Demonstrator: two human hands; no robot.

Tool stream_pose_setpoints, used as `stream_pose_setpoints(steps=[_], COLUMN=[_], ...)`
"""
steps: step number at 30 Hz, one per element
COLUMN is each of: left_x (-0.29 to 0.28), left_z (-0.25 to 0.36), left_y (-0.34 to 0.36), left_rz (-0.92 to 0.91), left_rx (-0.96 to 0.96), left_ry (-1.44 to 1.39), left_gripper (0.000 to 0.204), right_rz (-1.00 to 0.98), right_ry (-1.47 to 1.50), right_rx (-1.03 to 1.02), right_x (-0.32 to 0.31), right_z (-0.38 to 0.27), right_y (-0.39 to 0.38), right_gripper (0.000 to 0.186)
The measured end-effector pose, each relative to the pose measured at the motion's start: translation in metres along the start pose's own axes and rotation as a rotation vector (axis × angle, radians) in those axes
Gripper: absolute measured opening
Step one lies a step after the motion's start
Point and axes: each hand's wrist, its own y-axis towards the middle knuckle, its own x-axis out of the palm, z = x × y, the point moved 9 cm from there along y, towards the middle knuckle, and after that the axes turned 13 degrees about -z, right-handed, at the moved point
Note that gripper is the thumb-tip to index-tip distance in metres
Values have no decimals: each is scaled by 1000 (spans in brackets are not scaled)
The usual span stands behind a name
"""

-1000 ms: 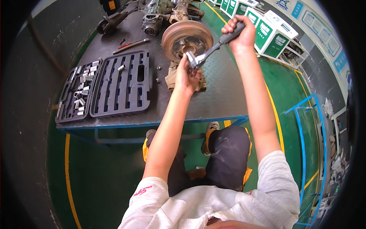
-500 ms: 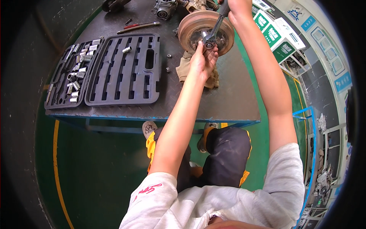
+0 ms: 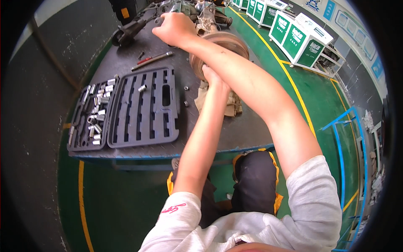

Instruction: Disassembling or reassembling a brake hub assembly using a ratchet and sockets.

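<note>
My right hand (image 3: 175,30) is closed in a fist at the far end of the bench, left of the rusty brake drum (image 3: 231,40). A dark end of the ratchet wrench (image 3: 159,20) sticks out of this fist; the rest of the tool is hidden. My right forearm crosses over my left hand (image 3: 215,79), which is at the drum's near face. Only its thumb and the back of the palm show, so its fingers and the drum's hub are out of sight. A tan rag (image 3: 232,106) lies under the drum.
An open black socket case (image 3: 142,140) with loose sockets (image 3: 100,111) lies at left on the metal bench (image 3: 247,132). Behind it are a red-handled tool (image 3: 152,60) and two small nuts (image 3: 186,88). Axle parts (image 3: 205,19) crowd the far end. Green-and-white cabinets (image 3: 294,38) stand at right.
My right hand has swung left across the drum with the ratchet wrench, and its forearm now covers my left hand. My left hand stays at the drum. The view has tilted up.
</note>
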Motion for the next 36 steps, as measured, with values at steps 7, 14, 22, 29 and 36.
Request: stream_pose_setpoints(steps=[7, 14, 22, 29, 36], left_x=[-17, 5, 67, 36, -14], left_z=[5, 64, 86, 85, 105], left_y=[-16, -14, -33, -29, 19], left_rz=[345, 330, 490, 529, 98], left_rx=[-254, -121, -60, 178, -245], left_ry=[138, 1386, 2174, 1924, 2126], left_gripper=[38, 70, 56, 52, 49], right_rz=[217, 811, 858, 738, 641], right_ry=[391, 1250, 1267, 820, 462], right_rx=[5, 436, 387, 298, 255], right_x=[-73, -128, -108, -122, -107], right_z=[72, 232, 241, 184, 137], right_y=[0, -120, -157, -144, -130], right_gripper=[27, 24, 36, 78, 101])
